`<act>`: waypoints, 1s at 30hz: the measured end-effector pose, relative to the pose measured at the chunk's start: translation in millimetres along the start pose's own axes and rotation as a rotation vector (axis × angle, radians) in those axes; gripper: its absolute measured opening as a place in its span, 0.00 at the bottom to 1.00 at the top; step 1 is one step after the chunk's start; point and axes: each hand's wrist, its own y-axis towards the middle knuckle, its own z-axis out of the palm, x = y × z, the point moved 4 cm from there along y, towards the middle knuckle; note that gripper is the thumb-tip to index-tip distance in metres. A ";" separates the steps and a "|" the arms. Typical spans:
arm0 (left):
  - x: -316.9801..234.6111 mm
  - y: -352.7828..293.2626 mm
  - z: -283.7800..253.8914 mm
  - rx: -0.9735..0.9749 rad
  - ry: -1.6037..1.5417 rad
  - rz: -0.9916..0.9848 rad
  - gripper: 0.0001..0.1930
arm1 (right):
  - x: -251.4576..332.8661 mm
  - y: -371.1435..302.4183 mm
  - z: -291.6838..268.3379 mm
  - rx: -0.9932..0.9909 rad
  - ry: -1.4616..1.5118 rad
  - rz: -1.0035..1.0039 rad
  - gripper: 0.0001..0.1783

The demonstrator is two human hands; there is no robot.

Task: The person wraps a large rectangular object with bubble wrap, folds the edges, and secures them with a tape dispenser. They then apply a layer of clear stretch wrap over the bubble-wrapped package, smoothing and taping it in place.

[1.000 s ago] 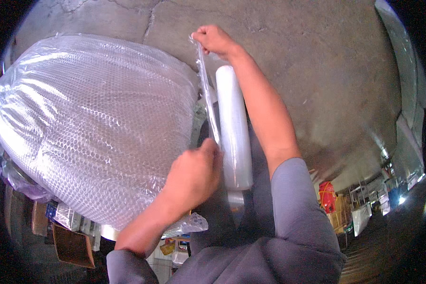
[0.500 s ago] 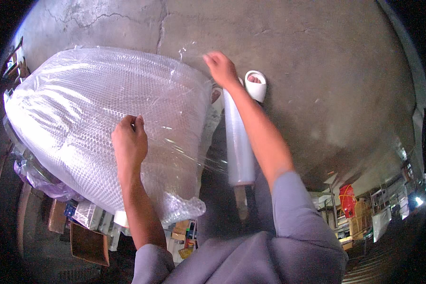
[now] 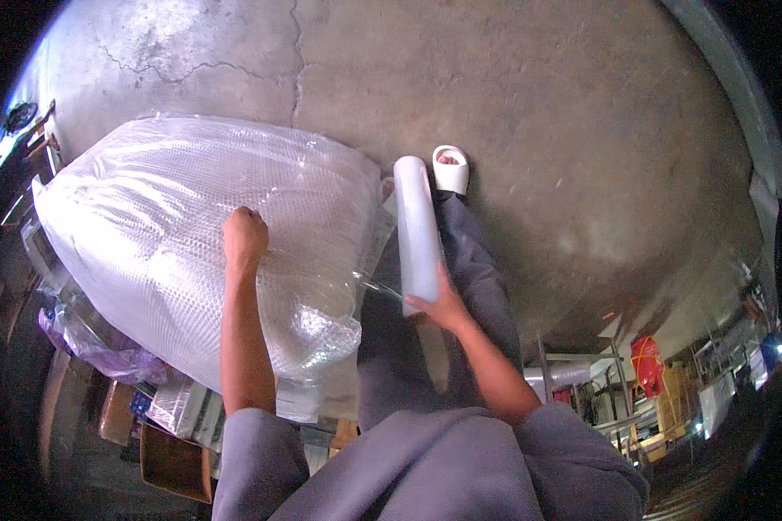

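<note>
Head view: left hand [image 3: 244, 234] rests as a closed fist on the big bubble-wrapped bundle [image 3: 191, 226], right hand [image 3: 441, 306] fingers gripping the lower end of a white film roll [image 3: 417, 233] just right of that bundle, above a concrete floor [image 3: 539, 104].

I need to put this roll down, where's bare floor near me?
Bare concrete floor lies beyond the white slipper and right of the film roll. Left is crowded: bubble-wrapped bundle, boxes below it.
</note>
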 end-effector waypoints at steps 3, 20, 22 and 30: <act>-2.6 7.6 -7.9 0.026 0.109 0.014 0.16 | 5.7 5.5 3.1 0.083 0.051 0.062 0.68; -10.9 62.6 11.5 0.128 0.335 0.285 0.11 | 12.2 5.0 72.4 0.049 -0.028 0.295 0.65; -5.1 63.9 16.1 0.162 0.335 0.314 0.10 | 20.5 8.1 74.3 0.089 -0.088 0.280 0.65; 2.1 61.9 9.9 -0.018 0.356 0.319 0.15 | 61.9 39.9 74.1 0.049 -0.630 0.111 0.55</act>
